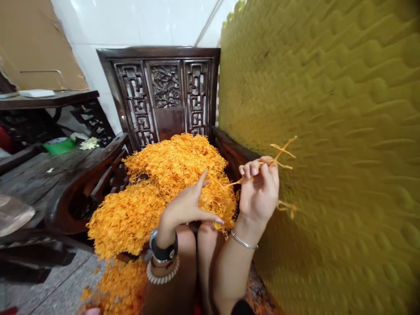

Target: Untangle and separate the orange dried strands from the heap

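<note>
A large heap of thin orange strands (173,170) fills the seat of a carved wooden chair and spills over my knees (206,236). My left hand (187,205) rests against the heap with its fingers spread, holding nothing. Raised beside the heap, my right hand (259,188) pinches a small bunch of the orange strands (278,157) between fingers and thumb. Just behind that bunch stands a big yellow-green woven mat or tray (328,131), which fills the right side of the view. A few strands (287,209) lie against its surface.
The dark carved chair back (160,87) rises ahead, and a wooden armrest (88,183) curves on the left. Further left stands a worn wooden bench (42,179) holding a green object. Orange strands lie on the speckled floor (62,280) at lower left.
</note>
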